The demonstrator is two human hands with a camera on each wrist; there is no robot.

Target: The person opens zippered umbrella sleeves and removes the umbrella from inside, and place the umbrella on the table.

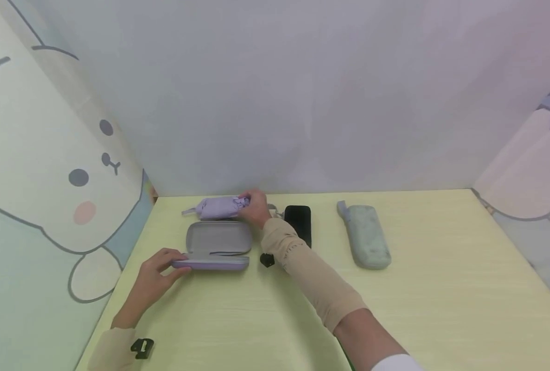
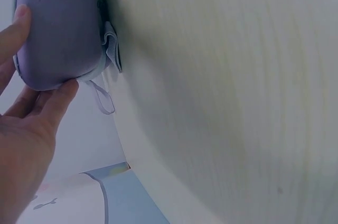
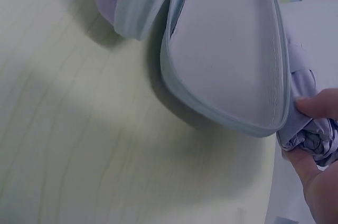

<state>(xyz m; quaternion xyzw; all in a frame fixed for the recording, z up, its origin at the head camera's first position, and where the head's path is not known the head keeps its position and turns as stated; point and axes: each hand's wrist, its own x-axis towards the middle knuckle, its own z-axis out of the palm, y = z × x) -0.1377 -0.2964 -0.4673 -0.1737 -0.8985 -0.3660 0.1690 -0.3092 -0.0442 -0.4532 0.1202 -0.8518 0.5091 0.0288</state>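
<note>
A purple zip case (image 1: 219,238) lies opened out on the table, showing its grey lining. My left hand (image 1: 150,281) pinches the left end of its raised near half, thumb and fingers on the purple shell in the left wrist view. Just behind the case lies a purple folded umbrella (image 1: 219,207) with a strap loop at its left end. My right hand (image 1: 256,208) grips the umbrella's right end. Up close in the right wrist view, its gathered fabric (image 3: 306,134) sits between thumb and fingers, beside the case's far half.
Right of the umbrella, a black phone (image 1: 300,219) lies partly behind my right forearm. A small pale thing (image 1: 273,208) beside it is mostly hidden. Farther right rests a grey-green zip case (image 1: 369,239) with a strap. Curtain-like cloth (image 1: 303,103) rises along the table's back edge.
</note>
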